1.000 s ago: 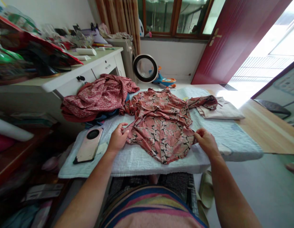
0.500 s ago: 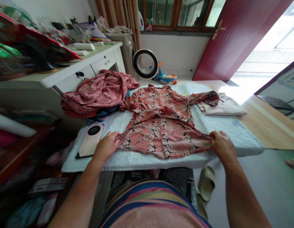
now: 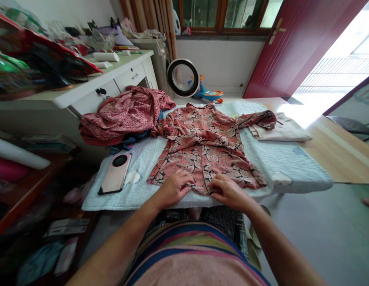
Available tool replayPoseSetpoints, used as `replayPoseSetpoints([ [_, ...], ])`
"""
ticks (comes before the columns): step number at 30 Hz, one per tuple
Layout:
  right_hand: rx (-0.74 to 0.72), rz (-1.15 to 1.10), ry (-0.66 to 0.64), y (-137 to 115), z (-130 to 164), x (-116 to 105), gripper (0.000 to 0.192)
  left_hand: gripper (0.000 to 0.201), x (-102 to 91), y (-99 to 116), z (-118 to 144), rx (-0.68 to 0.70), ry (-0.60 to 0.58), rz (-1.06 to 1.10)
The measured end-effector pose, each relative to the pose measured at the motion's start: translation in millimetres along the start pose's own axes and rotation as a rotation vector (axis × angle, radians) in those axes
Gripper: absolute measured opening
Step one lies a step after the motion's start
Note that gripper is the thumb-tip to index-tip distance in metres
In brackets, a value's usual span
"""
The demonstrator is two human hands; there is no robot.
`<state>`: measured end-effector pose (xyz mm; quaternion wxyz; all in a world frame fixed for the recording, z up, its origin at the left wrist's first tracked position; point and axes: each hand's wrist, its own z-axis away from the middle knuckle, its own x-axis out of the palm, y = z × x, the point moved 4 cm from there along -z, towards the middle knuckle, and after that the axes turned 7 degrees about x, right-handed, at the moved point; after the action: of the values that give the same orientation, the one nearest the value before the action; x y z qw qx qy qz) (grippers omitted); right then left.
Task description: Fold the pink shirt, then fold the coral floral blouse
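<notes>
Under both sets of fingers: floral blouse (image 3: pixel 204 149), left hand (image 3: pixel 174 188) and right hand (image 3: pixel 228 192) spread flat on hem. Soft, light, slippery-looking; best pinched at hem corners.

Hands: two, left hand (image 3: pixel 174 188) and right hand (image 3: pixel 227 191), lower centre of the frame, both on the hem.
Floral blouse (image 3: pixel 204 147): one, spread flat at centre.
Red garment pile (image 3: pixel 125 115): one heap, left of centre.
Folded beige cloth (image 3: pixel 281 132): one, right of centre.
Phone (image 3: pixel 115 173): one, lower left of the padded cover.
White padded cover (image 3: pixel 292 165): one.
Round fan (image 3: pixel 183 78): one, upper centre.
Slippers (image 3: pixel 256 238): apparently two, lower right, partly hidden.
</notes>
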<state>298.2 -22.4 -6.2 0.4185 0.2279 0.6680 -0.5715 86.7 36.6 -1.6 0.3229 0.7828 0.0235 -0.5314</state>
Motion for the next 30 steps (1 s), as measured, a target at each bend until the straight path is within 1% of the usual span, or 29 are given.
replayPoseSetpoints([
  [3,-0.004,0.021,0.013,-2,-5,7,0.011,0.017,21.6,16,-13,0.095,-0.107,-0.019],
  [5,-0.011,-0.006,0.022,0,-6,6,0.011,0.017,29.1,19,-18,0.123,-0.128,-0.041],
  [7,-0.009,-0.068,0.027,2,-7,4,0.013,0.015,32.6,20,-20,0.141,-0.119,-0.057],
  [10,0.058,-0.185,0.054,8,-7,1,0.013,0.014,35.3,22,-19,0.174,-0.089,-0.092],
  [15,0.179,-0.423,0.192,19,-5,-6,0.014,0.022,36.4,30,-15,0.18,0.015,-0.122],
  [18,0.205,-0.477,0.245,21,-1,-6,0.015,0.022,39.4,35,-15,0.178,0.034,-0.167],
  [20,0.208,-0.454,0.218,18,1,-3,0.013,0.02,43.8,37,-16,0.196,0.006,-0.19],
  [22,0.193,-0.405,0.161,12,2,1,0.011,0.02,48.0,39,-17,0.209,-0.032,-0.199],
  [25,0.12,-0.288,0.11,2,2,4,0.013,0.019,49.7,39,-15,0.212,-0.059,-0.139],
  [28,0.079,-0.175,0.043,-6,2,6,0.019,0.016,45.4,37,-12,0.21,-0.043,-0.011],
  [30,0.088,-0.127,-0.012,-7,1,7,0.018,0.014,40.4,35,-10,0.17,0.006,0.048],
])
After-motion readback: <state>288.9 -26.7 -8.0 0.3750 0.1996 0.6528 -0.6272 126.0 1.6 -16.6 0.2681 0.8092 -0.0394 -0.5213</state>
